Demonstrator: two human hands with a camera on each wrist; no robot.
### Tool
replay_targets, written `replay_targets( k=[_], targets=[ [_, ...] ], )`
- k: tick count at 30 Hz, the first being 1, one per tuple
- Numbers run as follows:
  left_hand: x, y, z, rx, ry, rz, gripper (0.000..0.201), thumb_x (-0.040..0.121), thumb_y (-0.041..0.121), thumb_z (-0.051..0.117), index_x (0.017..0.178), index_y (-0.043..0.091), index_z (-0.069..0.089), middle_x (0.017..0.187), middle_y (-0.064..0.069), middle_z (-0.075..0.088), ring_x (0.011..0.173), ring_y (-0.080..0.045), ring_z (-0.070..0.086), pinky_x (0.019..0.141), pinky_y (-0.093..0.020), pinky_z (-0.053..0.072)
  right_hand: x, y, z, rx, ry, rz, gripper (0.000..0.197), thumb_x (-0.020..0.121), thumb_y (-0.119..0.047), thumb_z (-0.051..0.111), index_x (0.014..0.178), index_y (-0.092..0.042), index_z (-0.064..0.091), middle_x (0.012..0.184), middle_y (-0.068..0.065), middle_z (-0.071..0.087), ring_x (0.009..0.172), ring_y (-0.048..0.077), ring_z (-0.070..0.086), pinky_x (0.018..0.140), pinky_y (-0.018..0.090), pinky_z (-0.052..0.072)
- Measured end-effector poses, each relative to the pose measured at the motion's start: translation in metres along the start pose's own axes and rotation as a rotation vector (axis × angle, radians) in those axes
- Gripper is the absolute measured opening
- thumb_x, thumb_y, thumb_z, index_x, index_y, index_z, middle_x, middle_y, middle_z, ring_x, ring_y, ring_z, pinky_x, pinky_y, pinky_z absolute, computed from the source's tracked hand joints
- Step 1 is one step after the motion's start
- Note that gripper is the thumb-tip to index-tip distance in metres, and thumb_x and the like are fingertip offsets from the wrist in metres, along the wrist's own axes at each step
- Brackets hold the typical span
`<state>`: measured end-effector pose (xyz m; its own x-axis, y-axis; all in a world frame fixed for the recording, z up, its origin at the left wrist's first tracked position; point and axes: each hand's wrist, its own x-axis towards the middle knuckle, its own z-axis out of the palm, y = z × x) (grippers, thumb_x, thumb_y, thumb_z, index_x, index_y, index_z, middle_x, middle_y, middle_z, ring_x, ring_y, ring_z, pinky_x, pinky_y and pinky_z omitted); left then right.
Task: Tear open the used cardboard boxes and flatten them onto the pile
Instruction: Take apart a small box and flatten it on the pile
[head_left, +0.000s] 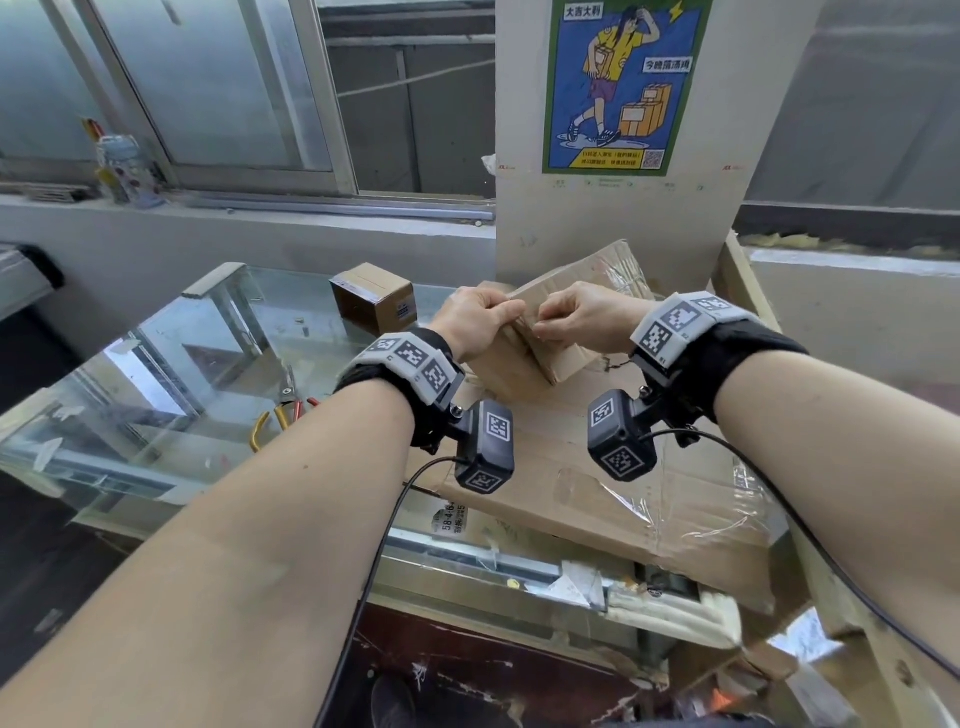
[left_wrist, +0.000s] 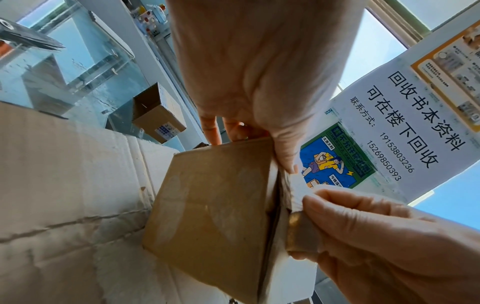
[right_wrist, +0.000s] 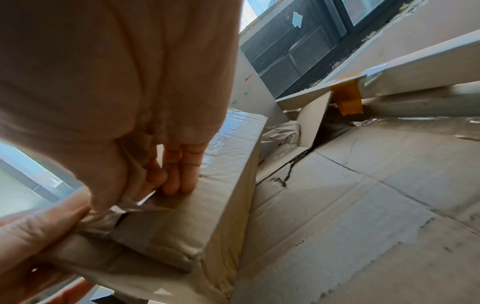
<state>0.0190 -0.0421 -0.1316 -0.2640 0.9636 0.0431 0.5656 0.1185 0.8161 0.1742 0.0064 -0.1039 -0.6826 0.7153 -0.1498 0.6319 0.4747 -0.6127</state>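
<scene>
left hand (head_left: 475, 319): holding box (head_left: 540, 358) edge
right hand (head_left: 576, 317): pinching tape (right_wrist: 122, 211) beside it
risk: tape probably snaps short

Glass-topped counter (head_left: 171, 364) across the left and middle of the head view, see-through, with shelves visible beneath. On the glass toward upper centre: small closed brown box (head_left: 374, 299) with a printed label on its side, standing alone. Lower left of centre on the glass: pliers with yellow and red handles (head_left: 283, 410). Covering the counter's right part, from centre to lower right: pile of flattened cardboard (head_left: 597, 467), creased, streaked with clear tape, its near corner overhanging the counter's front edge. Resting on that pile at centre frame: a small taped box (head_left: 524, 358), tilted on edge.
</scene>
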Motion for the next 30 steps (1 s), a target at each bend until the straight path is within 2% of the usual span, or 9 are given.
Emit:
replay_targets(
  k=[4,6,9,15,18,20,22,26,30],
  targets=[
    [-0.003,-0.014,-0.007,-0.023,0.002,-0.069,0.023,0.094,0.032,0.058,0.092,0.014,0.071,0.095,-0.007,0.068,0.086,-0.016,0.055,0.084,-0.031,0.047,-0.006,0.004,-0.001,0.382,-0.002,0.002,0.02,0.094,-0.014,0.055,0.077,-0.005,0.061,0.083,0.014,0.058,0.082,0.022,0.056,0.091,0.036,0.05],
    [-0.004,-0.018,-0.008,-0.033,0.003,-0.096,0.025,0.093,0.034,0.058,0.094,0.012,0.072,0.102,-0.011,0.07,0.088,-0.017,0.057,0.091,-0.036,0.048,-0.006,0.004,0.0,0.36,0.006,0.004,0.021,0.095,-0.016,0.056,0.081,-0.001,0.062,0.084,0.015,0.059,0.081,0.022,0.058,0.091,0.037,0.053],
    [-0.006,-0.013,-0.008,-0.017,0.044,-0.103,0.025,0.094,0.034,0.056,0.093,0.013,0.07,0.101,-0.009,0.069,0.088,-0.018,0.058,0.088,-0.034,0.048,-0.001,-0.001,0.002,0.296,0.077,-0.014,0.024,0.094,-0.019,0.057,0.089,0.004,0.065,0.082,0.014,0.059,0.079,0.021,0.056,0.092,0.039,0.053],
    [-0.013,-0.003,-0.002,0.344,0.454,-0.04,0.054,0.083,0.036,0.069,0.121,0.01,0.042,0.125,-0.012,0.045,0.117,-0.028,0.042,0.099,-0.036,0.036,0.001,-0.007,0.008,0.177,0.183,-0.017,0.031,0.097,-0.02,0.052,0.089,0.008,0.065,0.082,0.015,0.064,0.074,0.022,0.06,0.085,0.042,0.054],
    [-0.016,0.004,0.003,0.487,0.277,0.168,0.051,0.087,0.018,0.057,0.134,0.012,0.039,0.132,-0.011,0.045,0.124,-0.026,0.037,0.104,-0.035,0.033,0.002,-0.009,0.011,0.075,0.259,-0.004,0.026,0.098,-0.022,0.049,0.095,-0.002,0.065,0.088,0.013,0.067,0.081,0.026,0.065,0.084,0.042,0.054],
    [-0.018,0.008,0.008,0.509,0.074,0.152,0.065,0.085,0.023,0.058,0.142,0.01,0.031,0.141,-0.011,0.039,0.132,-0.026,0.031,0.11,-0.037,0.028,0.001,-0.011,0.011,0.006,0.287,0.001,0.02,0.097,-0.018,0.047,0.111,-0.008,0.059,0.1,0.011,0.064,0.093,0.028,0.062,0.085,0.04,0.053],
    [-0.018,0.009,0.014,0.538,-0.02,0.109,0.089,0.078,0.037,0.067,0.148,0.01,0.019,0.148,-0.011,0.029,0.139,-0.027,0.021,0.114,-0.04,0.023,-0.001,-0.013,0.011,-0.045,0.268,-0.013,0.02,0.094,-0.006,0.046,0.109,-0.011,0.058,0.098,0.006,0.06,0.091,0.024,0.059,0.08,0.035,0.051],
    [-0.018,0.013,0.022,0.628,0.005,0.065,0.127,0.059,0.059,0.08,0.151,0.014,0.005,0.153,-0.007,0.02,0.143,-0.027,0.013,0.116,-0.046,0.019,-0.004,-0.015,0.009,-0.064,0.262,0.003,0.033,0.085,0.007,0.041,0.085,-0.009,0.069,0.09,0.008,0.066,0.083,0.019,0.059,0.079,0.03,0.051],
    [-0.016,0.017,0.029,0.741,0.038,0.061,0.131,0.052,0.061,0.082,0.15,0.018,0.005,0.151,-0.006,0.021,0.142,-0.028,0.014,0.115,-0.05,0.018,-0.007,-0.014,0.009,0.016,0.282,-0.006,0.031,0.086,0.0,0.042,0.082,-0.002,0.073,0.084,0.01,0.07,0.081,0.025,0.064,0.078,0.032,0.052]
  ],
)
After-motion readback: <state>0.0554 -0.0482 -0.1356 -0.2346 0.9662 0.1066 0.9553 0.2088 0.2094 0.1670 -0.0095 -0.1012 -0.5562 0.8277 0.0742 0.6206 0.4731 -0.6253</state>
